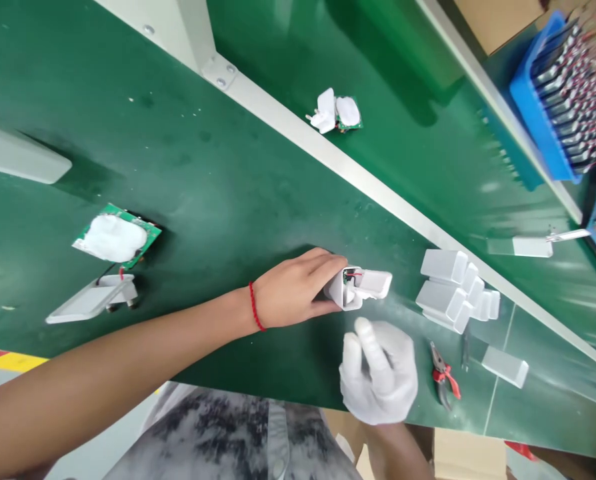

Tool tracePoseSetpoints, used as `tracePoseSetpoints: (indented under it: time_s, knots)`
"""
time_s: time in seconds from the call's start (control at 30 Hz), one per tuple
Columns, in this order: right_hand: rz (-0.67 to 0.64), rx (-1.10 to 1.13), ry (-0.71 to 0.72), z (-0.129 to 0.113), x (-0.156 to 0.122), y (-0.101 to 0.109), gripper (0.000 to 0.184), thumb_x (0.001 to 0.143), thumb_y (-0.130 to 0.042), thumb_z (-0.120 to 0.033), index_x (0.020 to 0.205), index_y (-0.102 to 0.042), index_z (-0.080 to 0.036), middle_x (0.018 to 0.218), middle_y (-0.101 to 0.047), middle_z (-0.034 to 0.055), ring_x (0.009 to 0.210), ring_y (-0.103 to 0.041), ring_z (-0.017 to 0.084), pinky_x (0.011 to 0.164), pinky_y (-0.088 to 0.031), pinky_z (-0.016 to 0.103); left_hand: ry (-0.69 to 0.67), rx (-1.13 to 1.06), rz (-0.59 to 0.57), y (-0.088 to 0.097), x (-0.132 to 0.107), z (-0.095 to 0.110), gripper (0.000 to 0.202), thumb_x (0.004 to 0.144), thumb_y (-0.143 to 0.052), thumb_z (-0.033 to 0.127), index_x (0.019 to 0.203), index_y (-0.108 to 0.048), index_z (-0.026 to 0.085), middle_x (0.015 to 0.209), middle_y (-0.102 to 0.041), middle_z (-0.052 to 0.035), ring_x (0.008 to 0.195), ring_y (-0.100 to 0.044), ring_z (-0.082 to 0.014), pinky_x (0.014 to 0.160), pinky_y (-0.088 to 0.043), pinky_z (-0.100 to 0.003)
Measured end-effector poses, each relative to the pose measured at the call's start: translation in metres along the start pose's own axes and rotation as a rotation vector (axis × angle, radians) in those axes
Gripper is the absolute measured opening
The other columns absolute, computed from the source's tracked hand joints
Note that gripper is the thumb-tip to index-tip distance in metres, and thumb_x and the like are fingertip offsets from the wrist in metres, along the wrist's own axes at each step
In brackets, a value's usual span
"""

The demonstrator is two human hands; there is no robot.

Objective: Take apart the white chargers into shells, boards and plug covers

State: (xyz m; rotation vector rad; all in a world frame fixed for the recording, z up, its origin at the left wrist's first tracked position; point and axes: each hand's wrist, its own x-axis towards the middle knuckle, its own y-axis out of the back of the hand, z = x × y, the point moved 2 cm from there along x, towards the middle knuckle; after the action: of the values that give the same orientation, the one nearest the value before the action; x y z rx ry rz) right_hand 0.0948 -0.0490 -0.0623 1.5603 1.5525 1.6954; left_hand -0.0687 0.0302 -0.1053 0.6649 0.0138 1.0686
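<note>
My bare left hand (293, 293), with a red string at the wrist, is closed around a white charger housing (351, 293) on the green belt (218, 187). The housing's open end shows a small board and a red wire, and a white cap piece (378, 283) sticks out of it to the right. My right hand (381, 373), in a white glove, hovers just below the housing without touching it. Its fingers are loosely bent and hold nothing.
A pile of white housings (453, 290) lies right of my hands, with red-handled pliers (444, 380) and one single housing (505, 365) nearby. A circuit board with a white pad (115, 237) and a plug part (95, 298) lie left. A metal rail (328, 150) crosses diagonally; blue trays (543, 113) stand far right.
</note>
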Motion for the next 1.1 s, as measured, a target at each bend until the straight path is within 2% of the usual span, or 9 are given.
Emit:
tracePoseSetpoints:
  time_s: [0.13,0.27,0.33,0.47,0.63,0.8,0.87,0.97,1.1]
  knots:
    - [0.023,-0.095,0.044,-0.001,0.0,-0.01,0.066,0.081,-0.067,-0.014,0.142,-0.043,-0.015,0.118,-0.059,0.0165,0.108,-0.06,0.029,0.084,-0.057,0.047,0.012,-0.026,-0.02,-0.001,0.0,-0.001,0.049,0.081,-0.072,0.028,0.121,-0.046,0.017,0.117,-0.064,-0.0123,0.113,-0.06,-0.0274,0.094,-0.054,-0.042]
    - [-0.041,-0.085,0.169,0.004,0.012,-0.024,0.069,0.083,-0.063,-0.014,0.146,-0.036,-0.018,0.123,-0.06,0.0155,0.116,-0.057,0.028,0.092,-0.055,0.046,0.027,-0.054,-0.041,0.0,0.001,-0.001,0.045,0.079,-0.072,0.022,0.117,-0.048,0.016,0.115,-0.064,-0.0129,0.112,-0.059,-0.0279,0.094,-0.054,-0.043]
    - [-0.064,-0.092,0.184,0.008,0.016,-0.025,0.071,0.084,-0.062,-0.015,0.148,-0.032,-0.019,0.125,-0.058,0.0157,0.118,-0.056,0.029,0.093,-0.055,0.047,0.04,-0.048,-0.052,0.001,0.002,0.0,0.043,0.078,-0.072,0.019,0.114,-0.049,0.015,0.113,-0.064,-0.0136,0.111,-0.059,-0.0279,0.092,-0.054,-0.043]
    - [-0.083,-0.106,0.148,0.012,0.018,-0.019,0.072,0.08,-0.067,-0.019,0.146,-0.038,-0.022,0.126,-0.052,0.0156,0.116,-0.055,0.031,0.091,-0.053,0.05,0.041,-0.037,-0.086,0.002,0.003,0.001,0.041,0.077,-0.073,0.02,0.111,-0.05,0.015,0.109,-0.065,-0.013,0.108,-0.06,-0.0278,0.09,-0.055,-0.042]
    - [-0.158,0.005,-0.003,0.015,0.016,-0.016,0.057,0.086,-0.061,-0.022,0.14,-0.046,-0.029,0.131,-0.048,0.0122,0.12,-0.053,0.029,0.095,-0.051,0.051,0.069,-0.038,-0.075,0.002,0.002,0.001,0.042,0.076,-0.07,0.017,0.112,-0.05,0.015,0.111,-0.064,-0.013,0.111,-0.06,-0.0277,0.089,-0.055,-0.04]
    - [-0.216,-0.105,-0.024,0.015,0.014,-0.018,0.053,0.087,-0.06,-0.023,0.138,-0.046,-0.026,0.118,-0.058,0.0116,0.117,-0.057,0.03,0.087,-0.057,0.045,0.049,-0.02,-0.087,0.0,0.001,0.0,0.042,0.076,-0.068,0.017,0.113,-0.049,0.016,0.113,-0.065,-0.0117,0.114,-0.058,-0.0272,0.09,-0.055,-0.039]
    - [-0.197,-0.129,0.021,0.013,0.013,-0.019,0.055,0.087,-0.059,-0.022,0.14,-0.044,-0.024,0.118,-0.059,0.0127,0.119,-0.057,0.03,0.086,-0.057,0.044,0.05,-0.006,-0.079,-0.001,0.001,0.0,0.042,0.076,-0.069,0.017,0.113,-0.049,0.016,0.113,-0.065,-0.012,0.114,-0.059,-0.0274,0.09,-0.055,-0.04]
    - [-0.075,-0.135,0.074,0.011,0.011,-0.018,0.062,0.086,-0.062,-0.023,0.144,-0.04,-0.025,0.123,-0.058,0.014,0.114,-0.059,0.029,0.086,-0.058,0.043,0.064,0.008,-0.064,-0.003,0.001,0.0,0.044,0.077,-0.072,0.022,0.114,-0.049,0.015,0.113,-0.065,-0.0128,0.112,-0.06,-0.0278,0.089,-0.056,-0.041]
    - [0.002,-0.178,0.125,0.009,0.007,-0.025,0.067,0.083,-0.067,-0.021,0.144,-0.041,-0.025,0.111,-0.064,0.0117,0.1,-0.065,0.026,0.081,-0.06,0.039,0.039,0.033,-0.067,-0.002,0.002,0.001,0.038,0.081,-0.069,0.019,0.114,-0.05,0.014,0.115,-0.065,-0.0149,0.112,-0.06,-0.0277,0.09,-0.056,-0.042]
